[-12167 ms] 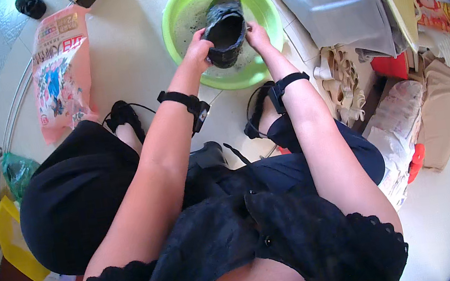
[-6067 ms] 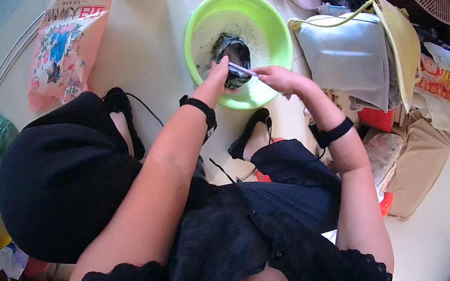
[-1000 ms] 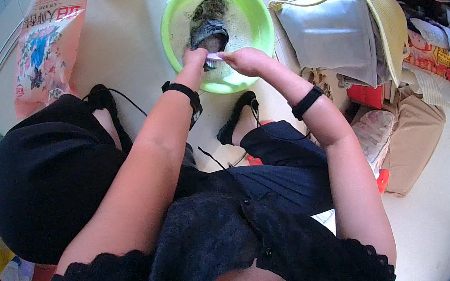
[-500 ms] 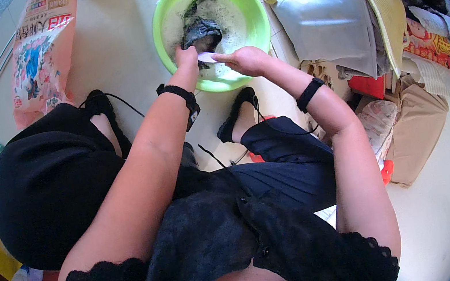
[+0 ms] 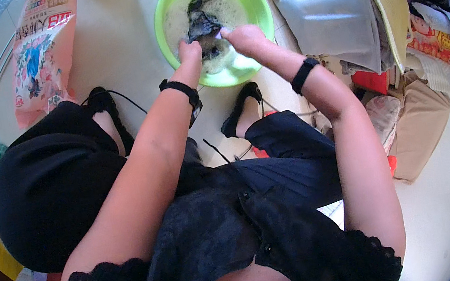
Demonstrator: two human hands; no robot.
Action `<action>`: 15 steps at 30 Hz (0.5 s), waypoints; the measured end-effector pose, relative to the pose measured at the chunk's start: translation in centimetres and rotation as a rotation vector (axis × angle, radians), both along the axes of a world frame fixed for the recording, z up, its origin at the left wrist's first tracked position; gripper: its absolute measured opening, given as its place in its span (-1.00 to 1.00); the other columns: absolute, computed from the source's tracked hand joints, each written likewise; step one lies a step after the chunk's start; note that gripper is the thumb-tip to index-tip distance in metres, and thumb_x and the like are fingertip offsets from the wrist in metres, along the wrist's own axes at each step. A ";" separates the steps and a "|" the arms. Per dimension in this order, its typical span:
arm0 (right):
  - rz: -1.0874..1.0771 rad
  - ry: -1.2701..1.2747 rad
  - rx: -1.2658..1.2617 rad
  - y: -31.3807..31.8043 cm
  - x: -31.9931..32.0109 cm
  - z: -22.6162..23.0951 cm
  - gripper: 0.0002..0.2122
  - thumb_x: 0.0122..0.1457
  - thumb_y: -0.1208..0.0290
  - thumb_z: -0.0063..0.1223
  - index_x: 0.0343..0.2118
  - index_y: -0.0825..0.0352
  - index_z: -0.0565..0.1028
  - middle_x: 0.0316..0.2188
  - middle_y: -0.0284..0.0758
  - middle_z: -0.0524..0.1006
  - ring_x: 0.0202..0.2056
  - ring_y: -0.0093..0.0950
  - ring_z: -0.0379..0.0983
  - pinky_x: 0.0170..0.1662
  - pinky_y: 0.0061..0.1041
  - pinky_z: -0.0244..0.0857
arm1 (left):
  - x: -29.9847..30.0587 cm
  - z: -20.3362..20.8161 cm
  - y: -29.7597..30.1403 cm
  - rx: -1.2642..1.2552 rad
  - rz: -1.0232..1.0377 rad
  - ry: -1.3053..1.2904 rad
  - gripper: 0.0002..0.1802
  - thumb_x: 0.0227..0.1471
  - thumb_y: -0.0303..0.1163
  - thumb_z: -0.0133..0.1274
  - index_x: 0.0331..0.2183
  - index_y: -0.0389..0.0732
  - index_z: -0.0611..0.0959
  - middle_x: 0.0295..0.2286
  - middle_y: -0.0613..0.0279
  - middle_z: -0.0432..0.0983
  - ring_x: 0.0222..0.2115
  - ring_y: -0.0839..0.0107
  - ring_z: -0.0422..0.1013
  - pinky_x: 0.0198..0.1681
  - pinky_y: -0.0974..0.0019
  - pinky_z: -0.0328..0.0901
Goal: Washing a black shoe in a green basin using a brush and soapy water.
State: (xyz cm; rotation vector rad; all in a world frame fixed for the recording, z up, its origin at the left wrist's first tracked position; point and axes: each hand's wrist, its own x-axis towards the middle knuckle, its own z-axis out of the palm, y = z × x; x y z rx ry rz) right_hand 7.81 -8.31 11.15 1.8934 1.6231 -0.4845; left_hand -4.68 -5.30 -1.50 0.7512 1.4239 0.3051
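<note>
A bright green basin [image 5: 263, 12] holds soapy water and a wet, dark cloth item [image 5: 203, 24], whose exact kind I cannot make out. At the cloth's near left edge, my left hand [image 5: 190, 53] is closed on it. My right hand [image 5: 245, 38] is closed at its near right edge, thumb toward the cloth. A small pale patch shows by the right fingertips; whether it belongs to the cloth is unclear. White suds [image 5: 234, 8] lie around the cloth. Both wrists wear black bands.
A pink printed bag [image 5: 44, 62] stands left of the basin. To the right are a grey folded bundle [image 5: 329, 23], a yellow-edged bag [image 5: 385, 6] and a brown paper bag [image 5: 421, 123]. My black shoes [image 5: 241, 110] flank the basin's near side; a dark cord [image 5: 129, 101] crosses there.
My hands have moved apart, and the right one is slightly higher. The pale strip that showed between them is now mostly out of sight. The dark cloth has shifted and spread in the suds.
</note>
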 end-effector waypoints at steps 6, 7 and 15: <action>-0.055 0.228 -0.089 -3.6 -0.3 5.5 -0.69 0.13 0.29 -0.24 -0.05 0.01 0.39 -0.40 -0.11 0.51 -0.38 -0.16 0.47 -0.31 -0.22 0.32 | 0.5 2.9 -0.2 -0.379 0.024 -0.187 -0.42 -0.04 -0.41 -0.17 0.08 0.02 0.19 -0.03 0.06 0.25 -0.07 -0.01 0.26 -0.14 -0.23 0.19; -0.161 0.267 -0.033 -4.3 0.0 7.2 -0.68 0.11 0.32 -0.22 -0.04 0.03 0.39 -0.39 -0.10 0.50 -0.38 -0.15 0.46 -0.30 -0.23 0.32 | 0.6 3.0 -0.3 -0.401 -0.013 -0.248 -0.40 -0.03 -0.40 -0.19 0.09 0.08 0.15 -0.02 0.07 0.22 -0.06 -0.04 0.23 -0.17 -0.30 0.17; -0.912 0.587 0.233 -6.4 4.1 8.1 -0.62 0.14 0.33 -0.20 0.06 0.08 0.32 -0.64 -0.35 0.39 -0.62 -0.53 0.29 -0.52 -0.46 0.25 | 0.1 0.4 -0.5 -0.257 0.000 -0.365 -0.48 -0.03 -0.44 -0.19 0.02 0.07 0.24 -0.18 0.11 0.40 -0.23 0.09 0.41 -0.29 -0.14 0.34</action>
